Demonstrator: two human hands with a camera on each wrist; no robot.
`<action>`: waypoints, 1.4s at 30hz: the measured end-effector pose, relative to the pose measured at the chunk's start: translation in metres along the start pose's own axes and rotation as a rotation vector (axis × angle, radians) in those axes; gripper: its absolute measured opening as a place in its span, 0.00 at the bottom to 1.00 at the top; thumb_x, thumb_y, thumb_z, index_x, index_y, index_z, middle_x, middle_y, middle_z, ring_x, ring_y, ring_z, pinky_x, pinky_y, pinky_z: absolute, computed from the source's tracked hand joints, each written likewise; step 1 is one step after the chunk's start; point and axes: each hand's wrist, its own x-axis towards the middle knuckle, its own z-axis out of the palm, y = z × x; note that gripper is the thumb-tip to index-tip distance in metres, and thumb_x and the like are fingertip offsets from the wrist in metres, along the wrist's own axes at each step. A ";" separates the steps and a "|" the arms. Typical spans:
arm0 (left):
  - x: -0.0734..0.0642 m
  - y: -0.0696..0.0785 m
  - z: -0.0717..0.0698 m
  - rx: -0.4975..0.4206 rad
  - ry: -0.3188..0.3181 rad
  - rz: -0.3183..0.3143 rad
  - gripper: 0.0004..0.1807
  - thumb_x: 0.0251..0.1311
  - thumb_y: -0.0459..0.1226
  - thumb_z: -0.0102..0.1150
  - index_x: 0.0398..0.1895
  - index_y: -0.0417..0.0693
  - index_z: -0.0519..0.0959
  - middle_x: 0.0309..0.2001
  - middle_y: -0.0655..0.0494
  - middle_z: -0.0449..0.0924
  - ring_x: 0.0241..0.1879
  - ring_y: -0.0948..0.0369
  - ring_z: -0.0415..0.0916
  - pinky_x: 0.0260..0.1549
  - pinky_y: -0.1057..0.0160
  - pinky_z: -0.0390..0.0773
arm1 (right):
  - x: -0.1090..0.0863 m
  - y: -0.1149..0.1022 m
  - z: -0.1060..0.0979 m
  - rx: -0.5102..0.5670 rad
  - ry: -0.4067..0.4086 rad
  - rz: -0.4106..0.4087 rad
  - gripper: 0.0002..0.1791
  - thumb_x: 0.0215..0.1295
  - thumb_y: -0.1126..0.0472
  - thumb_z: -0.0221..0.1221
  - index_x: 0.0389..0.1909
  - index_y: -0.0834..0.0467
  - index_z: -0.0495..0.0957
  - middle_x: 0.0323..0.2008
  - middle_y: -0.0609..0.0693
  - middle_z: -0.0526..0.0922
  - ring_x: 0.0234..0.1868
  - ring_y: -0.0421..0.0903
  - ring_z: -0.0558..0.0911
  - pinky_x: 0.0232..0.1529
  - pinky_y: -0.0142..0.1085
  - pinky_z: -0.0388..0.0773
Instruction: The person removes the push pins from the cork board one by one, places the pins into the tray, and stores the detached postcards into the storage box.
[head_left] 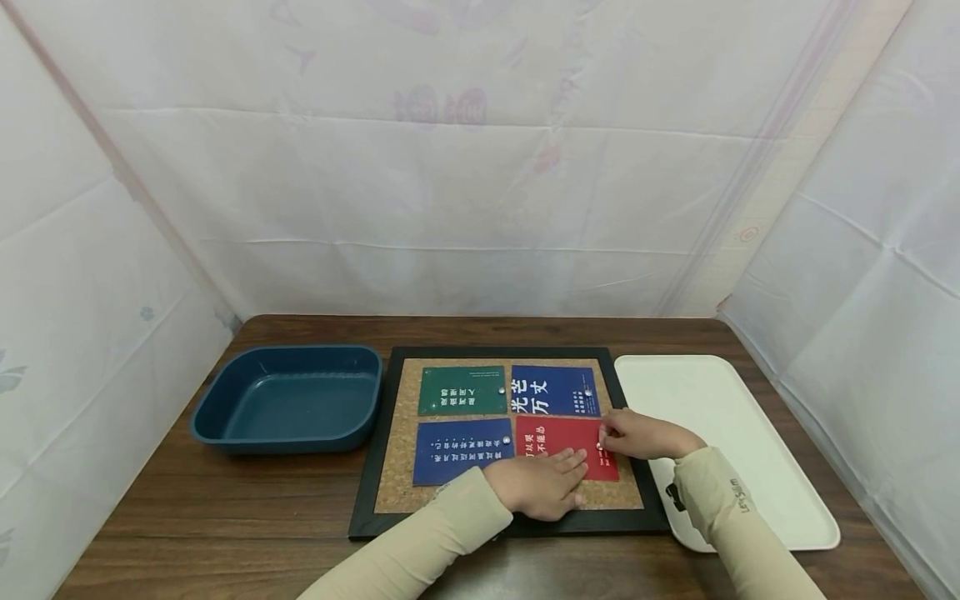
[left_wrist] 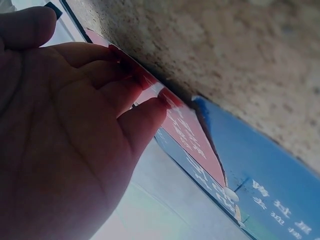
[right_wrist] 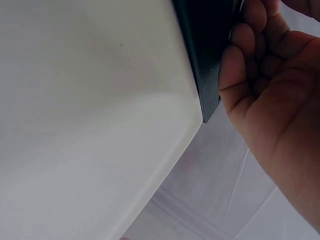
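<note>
Pressing the red rectangular paper card [head_left: 558, 429] with flattened left hand [head_left: 542, 485], you pinched its pale pin [head_left: 599, 447] with right hand [head_left: 647, 435]; three green-or-blue cards [head_left: 462, 400] stood pinned.

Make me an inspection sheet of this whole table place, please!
Surface: brown wood-grain table.
Job's things: black-framed cork board bearing a green card, upper blue card, lower blue card and red card.
Clutter: nothing seen beyond a teal bin left of the board and a white tray right of it.
Left hand: fingers extended, resting on the red card.
Right hand: fingers curled, seemingly pinching a pin near the red card's right edge.
Cables: nothing seen.
Surroundings: white sheeting behind and at both sides.
</note>
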 end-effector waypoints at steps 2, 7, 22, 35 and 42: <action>0.000 0.000 0.000 -0.005 0.001 -0.002 0.30 0.74 0.52 0.36 0.75 0.53 0.56 0.76 0.62 0.48 0.76 0.65 0.44 0.72 0.68 0.52 | 0.000 0.001 0.000 0.009 -0.003 -0.008 0.07 0.68 0.63 0.52 0.29 0.59 0.73 0.23 0.48 0.68 0.22 0.39 0.68 0.23 0.29 0.65; 0.000 0.000 0.000 -0.016 0.002 -0.008 0.30 0.73 0.52 0.36 0.74 0.53 0.57 0.76 0.62 0.48 0.76 0.65 0.44 0.72 0.68 0.52 | 0.000 0.001 -0.001 0.028 -0.006 -0.027 0.08 0.68 0.64 0.52 0.29 0.60 0.74 0.23 0.48 0.68 0.22 0.38 0.68 0.23 0.29 0.65; -0.001 0.001 0.000 -0.015 -0.002 -0.011 0.30 0.74 0.52 0.36 0.74 0.54 0.57 0.77 0.62 0.48 0.76 0.66 0.44 0.72 0.69 0.52 | -0.001 0.006 -0.002 0.106 -0.014 -0.010 0.08 0.68 0.62 0.53 0.28 0.59 0.73 0.21 0.46 0.69 0.23 0.39 0.68 0.25 0.30 0.66; 0.001 0.000 0.000 -0.005 -0.004 -0.020 0.29 0.74 0.51 0.35 0.75 0.54 0.56 0.77 0.63 0.47 0.76 0.66 0.44 0.72 0.67 0.52 | -0.010 0.010 -0.006 0.115 0.036 0.036 0.08 0.68 0.60 0.54 0.34 0.61 0.76 0.25 0.47 0.72 0.29 0.42 0.70 0.28 0.32 0.67; 0.000 0.000 -0.001 -0.016 -0.007 -0.015 0.29 0.74 0.51 0.36 0.75 0.54 0.56 0.77 0.63 0.48 0.76 0.66 0.44 0.72 0.68 0.52 | -0.013 0.014 -0.007 0.130 0.043 0.038 0.08 0.68 0.60 0.55 0.34 0.61 0.76 0.26 0.47 0.73 0.30 0.42 0.70 0.29 0.32 0.67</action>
